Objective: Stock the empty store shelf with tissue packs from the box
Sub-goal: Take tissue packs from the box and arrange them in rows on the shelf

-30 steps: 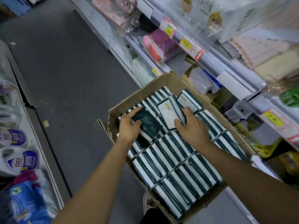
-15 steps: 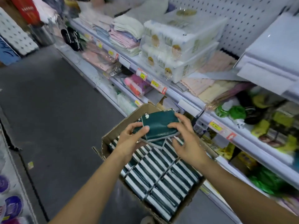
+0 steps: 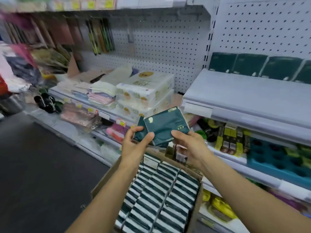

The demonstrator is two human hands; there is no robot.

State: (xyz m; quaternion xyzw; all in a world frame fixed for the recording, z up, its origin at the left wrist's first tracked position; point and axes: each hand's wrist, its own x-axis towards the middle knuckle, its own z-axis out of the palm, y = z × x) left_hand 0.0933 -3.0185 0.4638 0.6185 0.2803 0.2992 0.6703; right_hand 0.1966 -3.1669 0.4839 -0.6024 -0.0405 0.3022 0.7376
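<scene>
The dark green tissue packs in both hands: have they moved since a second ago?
Yes. The tissue packs were down in the box; both hands now hold them above its far rim.

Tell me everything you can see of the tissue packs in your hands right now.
The held packs are dark green, soft glossy wrap, at least two stacked and fanned, the top one slightly tilted with a pale logo at one corner and light lettering near its lower edge. The left hand grips the left end, thumb on top; the right hand grips the right end. They hang above the open box, in front of the shelves, touching nothing else.
</scene>
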